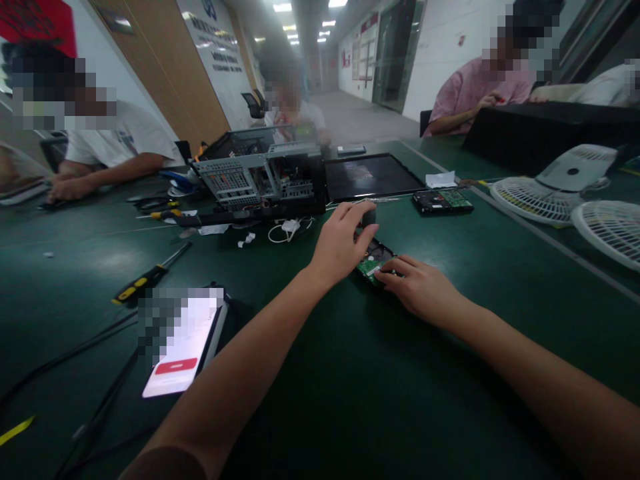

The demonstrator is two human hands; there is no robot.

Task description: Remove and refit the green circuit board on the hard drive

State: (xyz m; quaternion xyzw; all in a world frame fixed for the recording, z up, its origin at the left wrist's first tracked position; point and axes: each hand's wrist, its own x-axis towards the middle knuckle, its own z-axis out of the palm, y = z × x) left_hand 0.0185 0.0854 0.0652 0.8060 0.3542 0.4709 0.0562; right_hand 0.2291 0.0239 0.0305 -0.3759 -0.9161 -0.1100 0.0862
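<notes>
A hard drive point(370, 267) with a green circuit board lies on the dark green table in front of me. My right hand point(417, 287) grips its near right side, thumb and fingers at the board's edge. Above its far end, my left hand point(345, 240) curls its fingers and thumb around a small dark rounded object point(369, 216). The fingers cover most of that object, so its kind is unclear. A second hard drive point(443, 201) rests farther back to the right, apart from both hands.
An opened computer case point(250, 177) stands at the back, beside a black side panel point(373, 175). On the left lie a yellow-black screwdriver point(145, 280), a lit phone point(185, 343) and black cables point(107, 393). White fans point(537, 197) stand right. Several people sit around the table.
</notes>
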